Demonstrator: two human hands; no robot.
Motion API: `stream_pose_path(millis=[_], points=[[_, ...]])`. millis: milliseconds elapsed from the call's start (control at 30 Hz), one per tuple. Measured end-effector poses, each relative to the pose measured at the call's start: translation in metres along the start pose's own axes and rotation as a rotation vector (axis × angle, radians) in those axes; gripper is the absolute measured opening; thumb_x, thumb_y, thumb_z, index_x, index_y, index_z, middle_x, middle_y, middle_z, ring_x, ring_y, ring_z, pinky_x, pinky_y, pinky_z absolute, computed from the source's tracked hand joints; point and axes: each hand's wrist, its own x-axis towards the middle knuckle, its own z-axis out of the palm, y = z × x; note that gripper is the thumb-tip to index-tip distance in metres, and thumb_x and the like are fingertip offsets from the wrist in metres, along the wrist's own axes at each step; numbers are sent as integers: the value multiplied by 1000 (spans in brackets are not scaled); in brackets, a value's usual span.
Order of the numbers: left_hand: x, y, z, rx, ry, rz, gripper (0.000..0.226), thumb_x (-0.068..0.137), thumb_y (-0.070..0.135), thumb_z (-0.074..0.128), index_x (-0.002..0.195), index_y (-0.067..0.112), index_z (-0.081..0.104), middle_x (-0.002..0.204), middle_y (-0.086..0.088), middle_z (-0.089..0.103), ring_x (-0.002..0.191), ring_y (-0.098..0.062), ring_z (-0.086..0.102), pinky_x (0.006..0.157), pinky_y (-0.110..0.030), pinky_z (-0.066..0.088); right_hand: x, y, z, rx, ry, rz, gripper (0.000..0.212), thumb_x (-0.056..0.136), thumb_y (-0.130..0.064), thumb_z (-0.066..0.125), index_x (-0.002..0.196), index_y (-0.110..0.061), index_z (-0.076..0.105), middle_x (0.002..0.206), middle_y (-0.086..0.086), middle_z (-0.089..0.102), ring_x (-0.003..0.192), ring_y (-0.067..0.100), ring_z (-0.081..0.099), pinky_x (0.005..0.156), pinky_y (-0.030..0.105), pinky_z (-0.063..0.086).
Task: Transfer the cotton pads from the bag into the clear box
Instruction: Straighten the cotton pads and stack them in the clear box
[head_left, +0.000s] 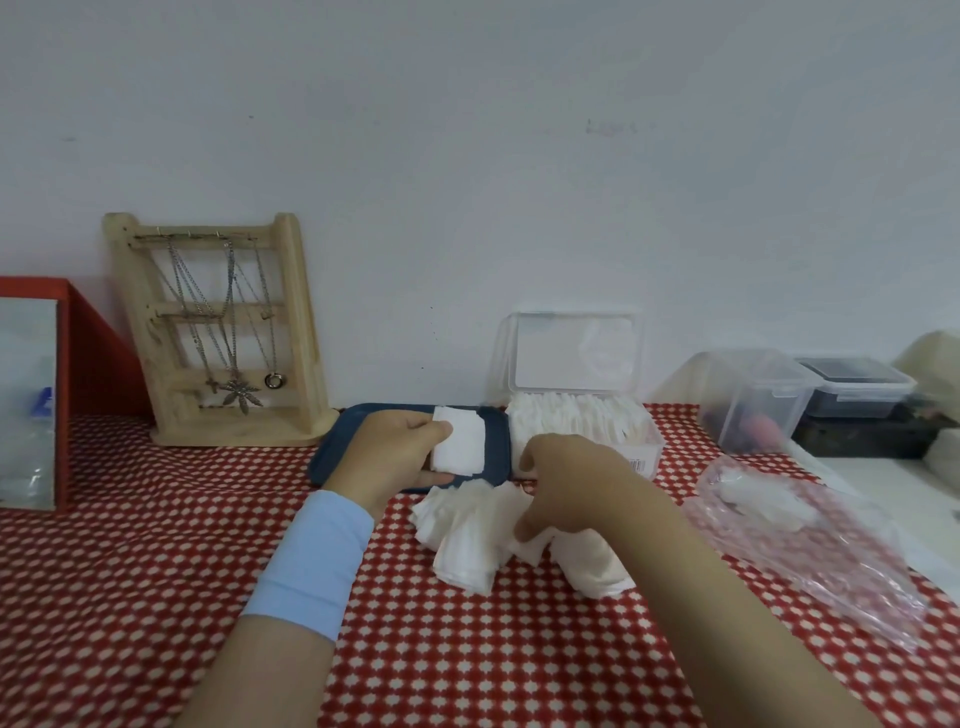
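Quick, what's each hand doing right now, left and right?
Left hand: closed on a small stack of cotton pads.
Right hand: fingers curled into the loose pile of pads on the tablecloth; firm grip cannot be told.

**Where things lie on the table**

The clear box (582, 431) stands by the wall, pads inside, its lid raised behind. A tray (332, 457) lies just left of it. Before both lies a heap of cotton pads (467, 540); the bag (810, 540) lies right of the heap.
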Motion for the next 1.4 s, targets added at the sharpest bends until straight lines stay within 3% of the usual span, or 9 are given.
stream_pose_path(millis=[133,233,433,600,800,933,1167,1267,1400], points=[[-1,-1,2,21,-11,-11,12,99,10,62,95,7,73,107,-13,74,95,-23,73,66,-28,63,5,12,-7,47,34,85,45,64,-45,90,94,-19,69,91,-4,69,82,15,67,77,33,59],[-3,0,4,-45,-77,-39,14,99,10,61,100,4,73,109,-17,74,98,-28,73,68,-32,64,8,14,-4,31,20,125,41,63,-47,90,71,-20,60,71,-5,60,69,15,60,64,29,51],[-5,-9,9,106,-200,-181,15,101,13,60,106,3,69,114,-20,71,95,-30,75,73,-36,64,9,16,-3,8,64,159,50,63,-52,87,98,-22,68,87,-5,67,81,15,66,77,34,58],[-3,-12,9,136,-195,-221,16,100,12,60,107,1,69,116,-21,68,97,-31,73,68,-33,63,2,27,-22,67,79,160,40,66,-46,89,95,-22,76,87,-7,71,80,12,68,81,35,60],[0,-7,9,1,-77,-100,14,99,15,62,99,9,74,108,-14,75,97,-25,73,76,-34,63,-20,33,-52,660,127,66,22,78,-32,86,77,-17,70,75,-2,77,69,7,70,61,21,42],[0,-5,9,-85,41,-27,13,99,14,62,91,14,73,105,-12,74,97,-25,72,74,-33,63,-25,28,-50,914,3,-47,17,87,-22,78,96,-8,72,86,3,79,69,9,72,63,24,38],[4,-7,-1,-150,73,-92,14,97,9,63,106,2,71,114,-19,69,104,-33,69,63,-32,62,-13,22,-38,1135,-102,-149,15,93,-19,70,107,-16,74,96,10,77,71,15,65,58,23,38],[3,-5,-7,-271,-64,-166,21,100,14,57,115,3,67,117,-20,71,100,-32,72,69,-39,63,-12,21,-34,1087,-97,-158,4,92,-19,72,94,-17,75,93,12,77,69,17,64,57,23,38],[-1,0,-12,-296,-340,-183,28,101,18,58,126,7,65,120,-18,73,106,-31,72,76,-37,63,-13,16,-31,980,-32,-100,10,89,-16,75,93,-7,73,85,8,78,63,16,64,49,13,44]])
